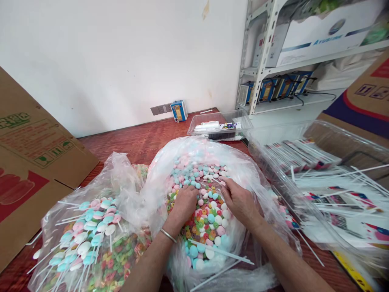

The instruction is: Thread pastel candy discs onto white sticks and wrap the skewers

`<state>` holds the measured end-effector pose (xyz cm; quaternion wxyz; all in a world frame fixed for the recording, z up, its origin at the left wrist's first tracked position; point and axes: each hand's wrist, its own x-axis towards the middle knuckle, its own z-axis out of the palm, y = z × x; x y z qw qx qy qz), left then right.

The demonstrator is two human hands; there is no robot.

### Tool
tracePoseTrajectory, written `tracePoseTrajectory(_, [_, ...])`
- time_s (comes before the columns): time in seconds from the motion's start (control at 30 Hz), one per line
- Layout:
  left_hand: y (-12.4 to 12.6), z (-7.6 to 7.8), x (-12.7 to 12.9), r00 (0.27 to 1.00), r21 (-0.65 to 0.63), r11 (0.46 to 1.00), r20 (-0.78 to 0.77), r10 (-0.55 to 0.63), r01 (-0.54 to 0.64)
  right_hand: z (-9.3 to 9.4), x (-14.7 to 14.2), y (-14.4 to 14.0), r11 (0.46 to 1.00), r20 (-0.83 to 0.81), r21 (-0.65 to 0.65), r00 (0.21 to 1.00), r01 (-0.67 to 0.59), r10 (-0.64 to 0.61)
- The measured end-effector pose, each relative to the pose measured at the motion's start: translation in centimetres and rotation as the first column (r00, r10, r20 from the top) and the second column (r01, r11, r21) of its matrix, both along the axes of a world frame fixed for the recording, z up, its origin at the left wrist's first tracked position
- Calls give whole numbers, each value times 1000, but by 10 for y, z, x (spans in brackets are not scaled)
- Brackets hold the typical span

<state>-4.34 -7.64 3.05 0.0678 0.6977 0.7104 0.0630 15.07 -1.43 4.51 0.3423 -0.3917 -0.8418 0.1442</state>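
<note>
Right, both hands sit inside the open clear plastic bag (243, 170) at centre of the red-brown wood surface (136, 138). Left hand (184, 202) is knuckles-up, fingers curled down into the candy pile (206, 215); whether it grips a piece I cannot tell. Right hand (238, 200) lies just beside it, fingers bent and pressed onto the candies, thumb toward the left hand; grasp also unclear. Candy lies directly under and ahead of both hands, so neither is meaningfully nearer.

Pile: small rounded discs in pink, blue and white, matte and puffy, mixed with glossy ring-shaped bits in red, green, orange. Thin white sticks (219, 251) lie at the near edge of the bag, long axes running roughly left-right, slightly tilted.

Second bag (91, 239) on the left holds the same discs already on sticks, over more rings. Clear tray of printed sleeves and sticks (319, 170) sits on the right. Cardboard box (33, 162) far left.
</note>
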Motion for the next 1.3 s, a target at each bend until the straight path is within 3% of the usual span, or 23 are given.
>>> tracePoseTrajectory(0.13, [-6,-1,-1,996,74,996,65,54,-59,2,4,3,999,19,-33,1000,25,-25])
tracePoseTrajectory(0.27, [-11,4,-2,912,169,955,375,164,-242,5,8,7,997,21,-71,999,27,-25])
tracePoseTrajectory(0.4, [-10,7,-5,690,-81,928,646,327,-364,3,9,9,995,62,-98,998,32,-26])
tracePoseTrajectory(0.47, [-10,5,-7,654,-160,930,672,348,-329,1,8,8,993,95,-116,995,29,-18])
tracePoseTrajectory(0.63, [-12,3,-2,799,-63,986,579,161,-153,-3,5,8,992,130,-122,991,11,5])
tracePoseTrajectory(0.77, [-13,0,8,905,32,996,421,61,-82,-5,4,9,994,143,-108,990,0,15])
tracePoseTrajectory(0.9, [-13,-6,15,934,75,996,356,23,-53,-8,3,8,995,133,-99,990,-22,35])
tracePoseTrajectory(1.0, [-13,-7,14,886,106,985,457,73,-136,-8,1,5,991,170,-129,984,-33,55])
tracePoseTrajectory(1.07, [-15,-5,11,738,52,956,648,188,-288,-8,-1,0,983,201,-166,974,-73,106])
tracePoseTrajectory(1.13, [-17,-1,7,431,-54,902,865,256,-427,-8,-3,-6,968,208,-207,961,-140,183])
tracePoseTrajectory(1.2, [-20,3,4,101,-132,861,973,207,-492,-7,-6,-13,944,167,-251,951,-216,262])
tracePoseTrajectory(1.23, [-21,5,3,-16,-143,848,987,157,-510,-6,-7,-16,928,131,-275,946,-252,296])
tracePoseTrajectory(1.3, [-23,7,2,-141,-149,831,986,87,-537,-4,-8,-22,892,52,-317,933,-322,355])
